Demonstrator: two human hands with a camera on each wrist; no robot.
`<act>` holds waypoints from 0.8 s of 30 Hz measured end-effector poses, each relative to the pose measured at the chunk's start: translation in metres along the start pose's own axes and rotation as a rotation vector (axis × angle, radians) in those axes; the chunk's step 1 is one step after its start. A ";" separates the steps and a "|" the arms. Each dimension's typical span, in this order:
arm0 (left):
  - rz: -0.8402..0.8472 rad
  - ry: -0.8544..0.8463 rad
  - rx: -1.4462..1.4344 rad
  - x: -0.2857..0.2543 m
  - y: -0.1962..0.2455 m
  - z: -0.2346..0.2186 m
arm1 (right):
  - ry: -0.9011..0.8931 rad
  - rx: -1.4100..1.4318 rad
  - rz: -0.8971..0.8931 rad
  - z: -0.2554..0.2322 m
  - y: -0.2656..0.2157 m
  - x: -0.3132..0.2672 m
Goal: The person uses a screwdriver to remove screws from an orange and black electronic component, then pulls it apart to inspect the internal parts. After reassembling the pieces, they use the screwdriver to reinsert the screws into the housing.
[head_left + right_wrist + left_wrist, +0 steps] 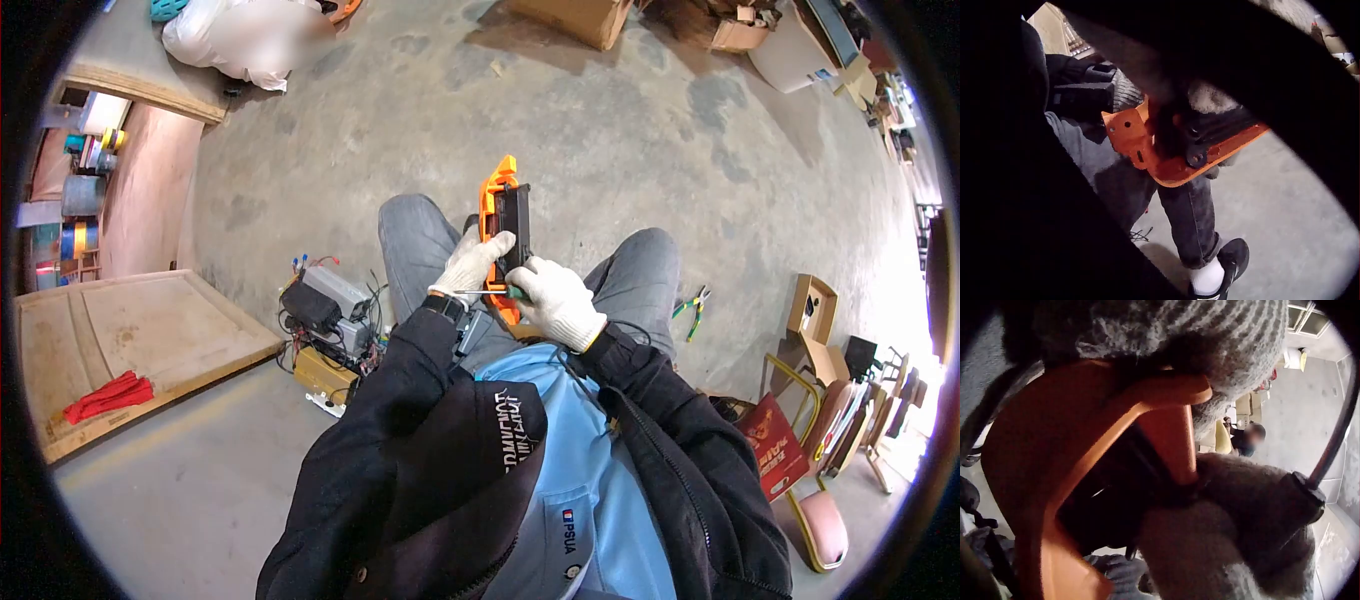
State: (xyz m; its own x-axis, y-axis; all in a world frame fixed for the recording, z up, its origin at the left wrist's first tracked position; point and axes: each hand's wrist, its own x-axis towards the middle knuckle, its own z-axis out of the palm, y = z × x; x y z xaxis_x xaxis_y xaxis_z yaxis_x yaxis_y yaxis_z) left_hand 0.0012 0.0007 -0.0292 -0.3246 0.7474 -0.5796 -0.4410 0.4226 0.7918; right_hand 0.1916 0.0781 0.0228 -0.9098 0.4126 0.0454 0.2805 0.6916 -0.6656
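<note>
Between the person's knees is an orange bracket (490, 205) with a long black part (514, 215) set along its right side. The white-gloved left hand (475, 262) grips the bracket and black part near their middle, thumb lying over the black part. The right hand (556, 298), also gloved, holds a screwdriver (517, 292) by its green handle, the shaft pointing left across the left wrist. Its fingers are right at the black part's lower end. In the left wrist view, the screwdriver shaft (1338, 428) points away from the bracket. Holes show in the bracket's end (1127, 128) in the right wrist view.
Green-and-yellow pliers (694, 309) lie on the floor beside the right knee. At the left stand wired electronic units (335, 305) and a wooden platform (190, 335) bearing a red cloth (110, 396). An opened cardboard box (812, 308) and a chair (822, 525) are at the right.
</note>
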 end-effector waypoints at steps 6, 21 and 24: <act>0.053 -0.020 -0.075 0.000 -0.001 0.004 | 0.031 -0.001 -0.028 0.001 0.002 0.002; 0.014 -0.025 -0.096 0.006 -0.005 0.005 | 0.055 0.304 0.656 -0.042 0.024 0.003; 0.001 -0.019 -0.039 0.015 -0.020 0.001 | 0.029 0.261 0.727 -0.038 0.067 -0.005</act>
State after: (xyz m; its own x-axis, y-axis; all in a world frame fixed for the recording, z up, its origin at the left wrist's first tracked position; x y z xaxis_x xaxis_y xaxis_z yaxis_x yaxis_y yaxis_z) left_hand 0.0058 0.0036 -0.0534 -0.3093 0.7578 -0.5745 -0.4728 0.4016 0.7843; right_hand 0.2265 0.1449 0.0062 -0.5151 0.7274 -0.4534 0.7199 0.0800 -0.6895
